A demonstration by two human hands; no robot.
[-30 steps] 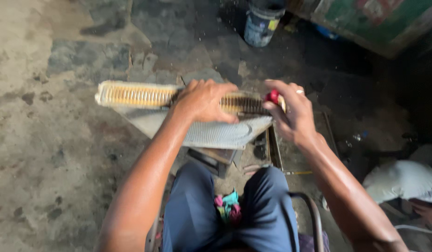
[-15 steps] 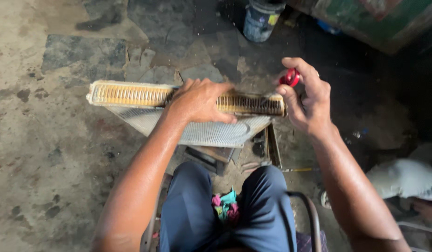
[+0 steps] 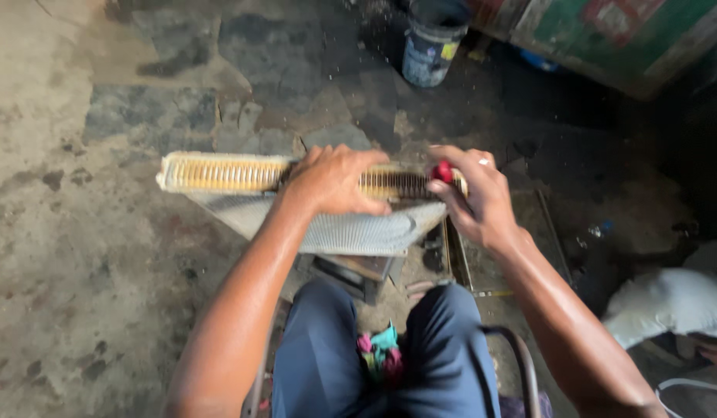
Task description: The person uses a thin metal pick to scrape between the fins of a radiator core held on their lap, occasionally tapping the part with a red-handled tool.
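Both hands work along the top edge of a finned radiator core (image 3: 242,174) propped upright in front of a seated person's knees.

Left hand (image 3: 331,182) clamps flat over the core's middle; right hand (image 3: 475,197) pinches a small red-handled tool (image 3: 442,171) at its right end. That end looks dark, the left stretch pale and untouched. A paint bucket (image 3: 432,39) stands far behind on the concrete floor (image 3: 80,271).

The left hand (image 3: 331,182) covers the middle of the radiator core (image 3: 219,173), hiding its top edge there. The right hand (image 3: 475,197) is motion-blurred, and only a red tip (image 3: 442,171) shows of the tool it grips. The paint bucket (image 3: 432,39) is cut off by the top edge.
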